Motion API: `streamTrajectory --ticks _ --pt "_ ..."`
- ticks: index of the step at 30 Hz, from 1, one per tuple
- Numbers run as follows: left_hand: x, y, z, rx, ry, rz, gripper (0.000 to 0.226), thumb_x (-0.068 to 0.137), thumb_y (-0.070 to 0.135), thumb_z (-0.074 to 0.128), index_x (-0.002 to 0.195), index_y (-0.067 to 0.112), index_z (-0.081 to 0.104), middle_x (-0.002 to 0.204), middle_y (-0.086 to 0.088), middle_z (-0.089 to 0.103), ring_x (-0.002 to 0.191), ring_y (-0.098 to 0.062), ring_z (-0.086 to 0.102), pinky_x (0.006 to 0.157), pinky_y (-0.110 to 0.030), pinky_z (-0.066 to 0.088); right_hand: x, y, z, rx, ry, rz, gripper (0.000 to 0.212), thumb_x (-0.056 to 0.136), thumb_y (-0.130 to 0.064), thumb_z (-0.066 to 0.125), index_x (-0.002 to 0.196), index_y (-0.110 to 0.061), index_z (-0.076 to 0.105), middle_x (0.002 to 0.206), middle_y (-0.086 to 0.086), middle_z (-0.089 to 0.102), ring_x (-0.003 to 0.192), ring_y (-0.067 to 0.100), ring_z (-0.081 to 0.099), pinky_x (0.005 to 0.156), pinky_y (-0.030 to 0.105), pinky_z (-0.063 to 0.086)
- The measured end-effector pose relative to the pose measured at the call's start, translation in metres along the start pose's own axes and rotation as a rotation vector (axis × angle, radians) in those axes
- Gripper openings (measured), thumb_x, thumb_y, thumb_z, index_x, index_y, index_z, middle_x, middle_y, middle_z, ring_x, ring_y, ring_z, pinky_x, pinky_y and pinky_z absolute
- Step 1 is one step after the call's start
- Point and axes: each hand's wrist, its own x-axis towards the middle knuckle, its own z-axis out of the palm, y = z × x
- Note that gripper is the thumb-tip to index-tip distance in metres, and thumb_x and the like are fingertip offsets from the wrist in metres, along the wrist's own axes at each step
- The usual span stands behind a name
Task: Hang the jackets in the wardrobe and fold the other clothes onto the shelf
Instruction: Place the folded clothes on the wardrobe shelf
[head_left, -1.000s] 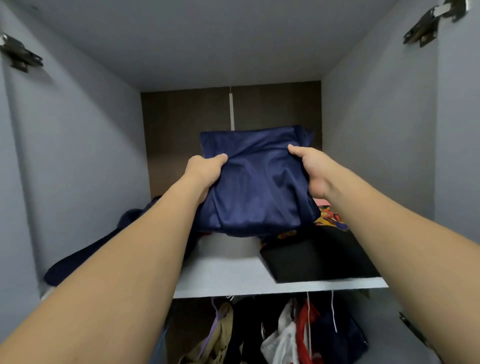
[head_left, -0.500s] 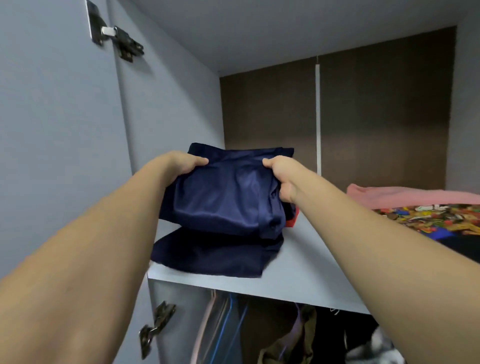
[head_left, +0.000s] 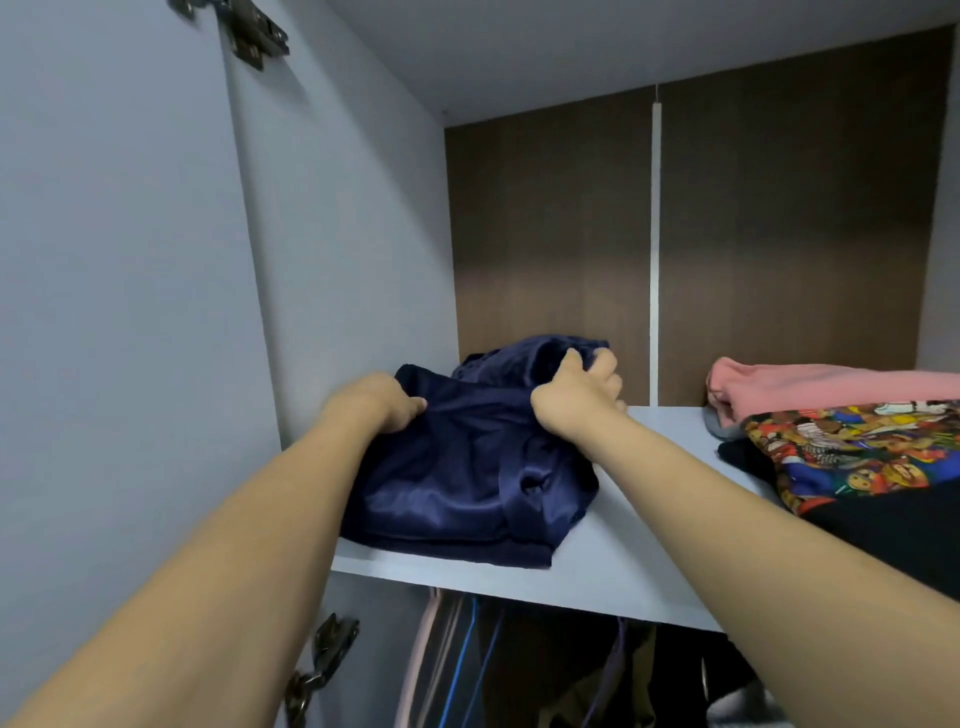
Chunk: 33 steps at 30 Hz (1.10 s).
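A folded navy blue satin garment (head_left: 467, 467) lies at the left end of the white wardrobe shelf (head_left: 613, 566), on top of another dark blue folded piece (head_left: 457, 552). My left hand (head_left: 376, 402) grips its left rear edge. My right hand (head_left: 579, 395) clutches its right rear corner, fingers curled into the fabric. Both forearms reach in from the bottom of the view.
On the right of the shelf sit a pink folded garment (head_left: 831, 384), a colourful printed one (head_left: 857, 447) and a black one (head_left: 883, 525). The grey wardrobe side wall (head_left: 337, 234) stands close on the left. Clothes on hangers (head_left: 467, 665) hang below the shelf.
The navy garment has gone down from mid-air onto the dark blue piece at the shelf's left end. Both hands moved down and forward with it.
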Motion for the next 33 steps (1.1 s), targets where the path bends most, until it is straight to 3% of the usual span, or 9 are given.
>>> streamTrajectory --ticks 3,6,8,14,16,18,23,28,33 --pt "0.000 0.000 0.011 0.086 0.093 0.008 0.063 0.096 0.053 0.048 0.142 0.011 0.036 0.139 -0.013 0.052 0.122 -0.035 0.053 0.090 -0.040 0.042 0.006 -0.002 0.015 -0.252 -0.213 -0.172 0.060 0.096 -0.043 0.034 0.149 -0.017 0.031 0.160 0.008 0.014 0.142 0.035 0.021 0.115 0.048 0.019" --pt "-0.003 0.001 0.039 0.086 0.234 0.283 0.053 0.101 0.044 0.040 0.147 0.020 0.027 0.150 -0.012 0.031 0.134 -0.036 0.038 0.105 -0.047 0.035 0.011 0.018 0.045 -0.334 -0.393 -0.128 0.070 0.098 -0.052 0.030 0.156 -0.017 0.014 0.164 0.007 0.006 0.150 0.029 0.005 0.120 0.048 0.010" --pt "0.000 0.001 0.053 0.134 0.245 0.476 0.049 0.105 0.041 0.029 0.150 0.022 0.031 0.157 -0.005 0.025 0.143 -0.027 0.025 0.115 -0.045 0.024 0.016 0.030 0.057 -0.292 -0.341 -0.100 0.074 0.098 -0.055 0.032 0.157 -0.020 0.004 0.165 0.004 -0.003 0.151 0.024 -0.006 0.121 0.044 0.003" --pt "0.017 0.000 0.057 0.049 -0.083 0.391 0.054 0.105 0.045 0.021 0.148 0.016 0.038 0.157 -0.005 0.034 0.142 -0.027 0.035 0.116 -0.044 0.028 0.011 0.034 0.050 -0.266 -0.322 -0.179 0.072 0.099 -0.055 0.034 0.157 -0.022 0.009 0.165 0.005 0.000 0.151 0.024 -0.004 0.121 0.043 0.003" --pt "0.018 0.000 0.055 0.061 -0.071 0.404 0.052 0.106 0.041 0.021 0.145 0.015 0.042 0.154 -0.008 0.039 0.138 -0.029 0.040 0.113 -0.042 0.031 -0.004 0.030 0.034 -0.158 -0.318 -0.298 0.062 0.096 -0.055 0.039 0.149 -0.021 0.037 0.160 0.004 0.025 0.148 0.023 0.017 0.118 0.043 0.016" --pt "0.016 0.000 0.055 0.071 -0.042 0.417 0.048 0.106 0.037 0.022 0.135 0.014 0.052 0.145 -0.013 0.050 0.128 -0.032 0.048 0.102 -0.038 0.038 -0.026 0.031 0.018 0.109 -0.323 -0.399 0.050 0.085 -0.065 0.043 0.109 -0.028 0.066 0.127 -0.005 0.061 0.126 0.017 0.051 0.106 0.038 0.035" --pt "-0.002 0.002 0.033 0.040 0.073 0.335 0.035 0.098 0.023 0.036 0.120 0.014 0.061 0.132 -0.015 0.059 0.116 -0.035 0.056 0.099 -0.041 0.045 -0.076 0.045 -0.009 0.140 -0.283 -0.722 0.039 0.077 -0.070 0.053 0.099 -0.041 0.063 0.106 -0.023 0.061 0.105 -0.003 0.056 0.088 0.011 0.040" --pt "-0.063 -0.012 0.008 -0.243 0.190 0.334 0.036 0.088 0.016 0.040 0.111 0.022 0.067 0.126 -0.005 0.064 0.113 -0.029 0.057 0.090 -0.033 0.043 -0.088 0.051 -0.021 0.025 -0.120 -0.963 0.042 0.080 -0.060 0.059 0.106 -0.027 0.063 0.106 -0.018 0.060 0.104 0.005 0.055 0.096 0.026 0.040" --pt "-0.126 -0.017 0.047 -0.168 0.179 0.427 0.039 0.102 0.035 0.027 0.088 0.029 0.062 0.109 0.007 0.066 0.111 -0.019 0.056 0.111 -0.045 0.027 -0.106 0.049 -0.026 -0.115 -0.031 -1.072 0.044 0.079 -0.055 0.063 0.111 -0.024 0.062 0.110 -0.013 0.060 0.105 0.009 0.054 0.099 0.032 0.039"
